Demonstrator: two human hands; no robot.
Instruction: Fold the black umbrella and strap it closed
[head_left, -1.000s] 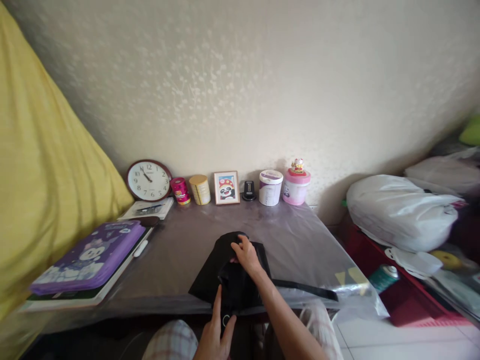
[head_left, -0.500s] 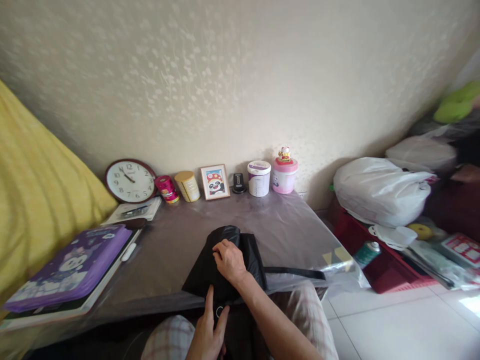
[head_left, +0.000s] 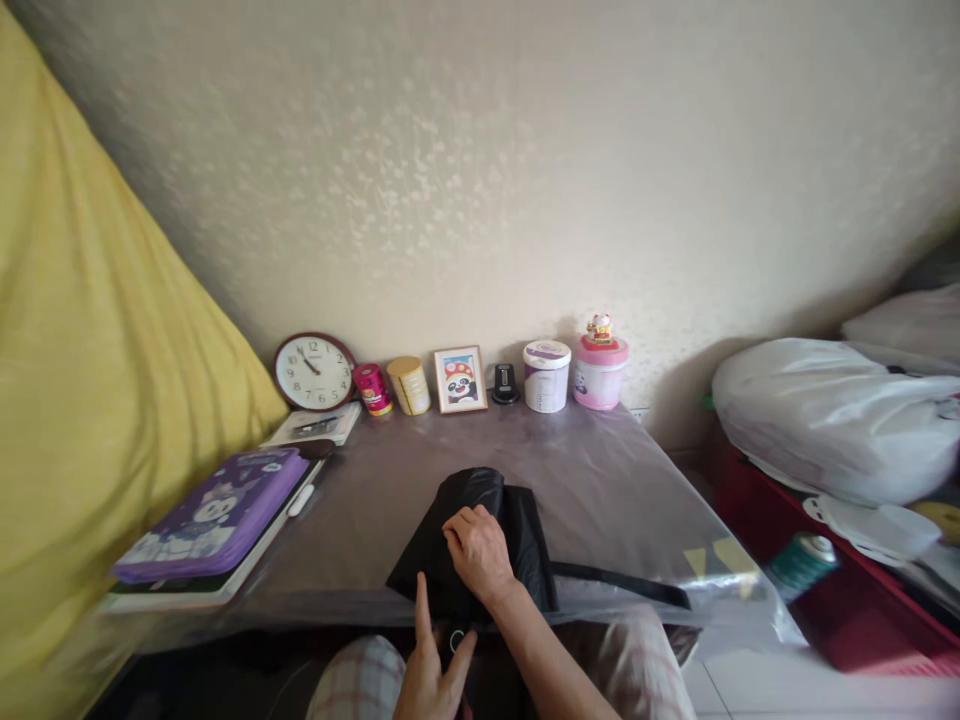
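A yellow cloth [head_left: 82, 350] hangs far left of the left grip. Nearer, a purple cartoon-print case [head_left: 214, 515] lies on the table [head_left: 600, 470]; a round clock [head_left: 313, 372], a magenta can [head_left: 373, 390] and a yellow-lidded can [head_left: 409, 386] stand ahead and left of that grip.

The left grip [head_left: 435, 675] has thumb and forefinger spread near a white ring mark [head_left: 451, 640]; its other fingers are hidden, so their hold cannot be told. Just ahead, at the table's near edge, lies a loosely folded black umbrella [head_left: 433, 540]. The right grip [head_left: 480, 552] rests on it, fingers curled; whether they pinch the fabric is unclear.

Beyond the umbrella stands a framed panda picture [head_left: 460, 380]. Right of that grip, a black strap [head_left: 622, 578] trails across the table; farther back is a pink-lidded tub [head_left: 598, 378] topped by a cat figurine [head_left: 600, 328]. Far right sits a white plastic bag [head_left: 832, 425].
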